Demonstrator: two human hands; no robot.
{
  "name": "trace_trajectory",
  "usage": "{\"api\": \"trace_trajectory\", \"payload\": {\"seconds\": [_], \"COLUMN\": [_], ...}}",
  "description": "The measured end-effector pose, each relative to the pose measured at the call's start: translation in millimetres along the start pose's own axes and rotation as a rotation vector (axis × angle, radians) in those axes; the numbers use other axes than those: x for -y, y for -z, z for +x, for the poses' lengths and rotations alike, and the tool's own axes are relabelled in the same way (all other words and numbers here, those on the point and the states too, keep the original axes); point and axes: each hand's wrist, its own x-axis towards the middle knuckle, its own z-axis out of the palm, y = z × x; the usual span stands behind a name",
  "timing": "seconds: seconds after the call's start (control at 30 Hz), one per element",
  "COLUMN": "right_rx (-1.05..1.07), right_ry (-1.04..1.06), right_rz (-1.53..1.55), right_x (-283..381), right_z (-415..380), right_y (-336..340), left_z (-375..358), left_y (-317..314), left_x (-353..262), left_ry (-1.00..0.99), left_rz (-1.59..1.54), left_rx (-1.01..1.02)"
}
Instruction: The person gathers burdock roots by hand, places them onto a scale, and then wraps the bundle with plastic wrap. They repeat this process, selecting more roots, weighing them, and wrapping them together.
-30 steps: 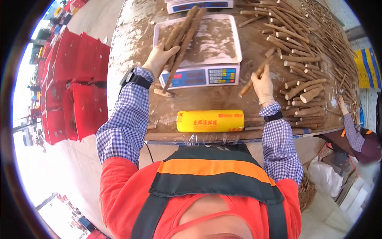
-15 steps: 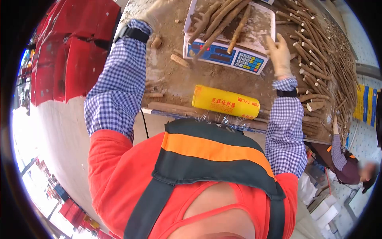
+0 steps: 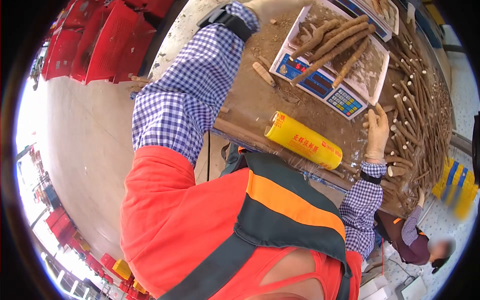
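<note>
Several long brown roots (image 3: 340,37) lie across the tray of a white and blue scale (image 3: 320,86), whose red display is lit. My right hand (image 3: 377,131), in a pale glove, is beside the scale's lower right corner, fingers partly spread and holding nothing. At the top edge my left hand (image 3: 280,9) reaches toward the scale's upper left; its fingers are blurred and cut off, so any hold is hidden. A yellow roll of wrap (image 3: 304,141) lies near the table's front edge. A short root piece (image 3: 263,74) rests left of the scale.
A large pile of roots (image 3: 420,115) covers the table's right side. Another scale (image 3: 387,15) stands behind the first. Red crates (image 3: 107,45) are stacked at the upper left. At the lower right a person (image 3: 412,240) reaches toward the pile.
The view has turned, shifting the scale and wrap rightward. My left hand has swung across toward the scale. My right hand remains near the scale's corner. The display now shows lit digits.
</note>
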Motion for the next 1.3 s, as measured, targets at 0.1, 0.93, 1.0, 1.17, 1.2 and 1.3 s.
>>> {"api": "trace_trajectory", "payload": {"seconds": [0.1,0.93,1.0,1.17,1.2,1.3], "right_rx": [-0.029,-0.431,-0.423,-0.285,-0.293,-0.189], "right_ry": [0.091,0.262,0.247,0.265,0.27,0.178], "right_rz": [-0.037,0.258,0.342,0.448,0.452,0.664], "right_x": [17,94,96,83,80,75], "right_z": [21,78,81,87,88,90], "right_y": [-26,-169,-164,-163,-161,-157], "left_z": [-3,42,41,20,21,3], "left_y": [-8,-124,-118,-132,-140,-138], "left_x": [-18,-20,-23,-3,12,11], "left_ry": [0.031,-0.033,0.025,0.115,0.099,-0.073], "left_rz": [0.136,-0.267,-0.26,-0.57,-0.475,-0.107], "left_rx": [0.127,0.131,0.258,0.211,0.146,0.27]}}
